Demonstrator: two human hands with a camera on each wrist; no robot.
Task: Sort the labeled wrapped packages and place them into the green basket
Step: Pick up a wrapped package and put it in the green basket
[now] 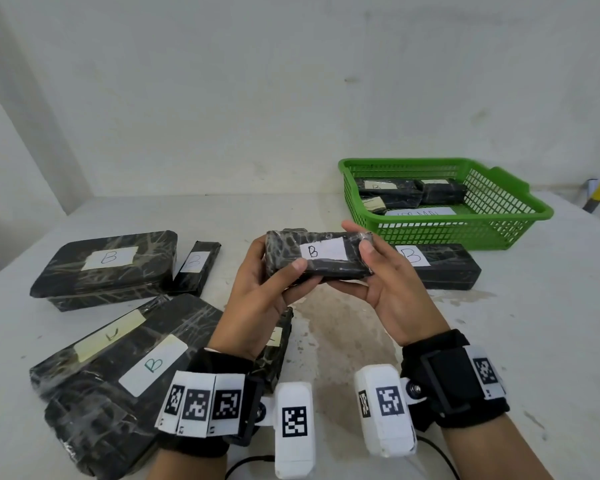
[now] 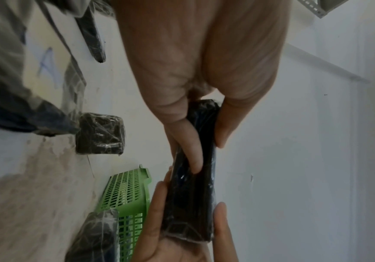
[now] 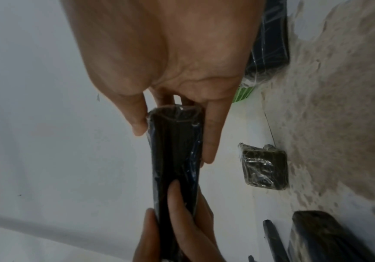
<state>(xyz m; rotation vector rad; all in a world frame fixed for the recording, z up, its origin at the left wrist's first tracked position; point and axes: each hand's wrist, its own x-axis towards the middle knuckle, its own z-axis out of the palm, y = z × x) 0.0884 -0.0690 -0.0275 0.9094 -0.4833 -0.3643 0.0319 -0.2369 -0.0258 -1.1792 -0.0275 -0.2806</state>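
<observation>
A black wrapped package [image 1: 317,254] with a white label marked B is held above the table's middle by both hands. My left hand [image 1: 274,271] grips its left end, thumb on top, fingers underneath. My right hand [image 1: 364,258] grips its right end the same way. In the left wrist view the package [image 2: 193,186] runs between thumb and fingers; the right wrist view shows its dark underside [image 3: 175,159]. The green basket [image 1: 499,220] stands at the back right with several wrapped packages [image 1: 388,192] inside.
Another B package [image 1: 440,265] lies right in front of the basket. At the left lie a large B package [image 1: 108,268], a slim one [image 1: 194,268], and a stack of large packages [image 1: 125,368]. A small package [image 1: 274,344] lies under my left wrist.
</observation>
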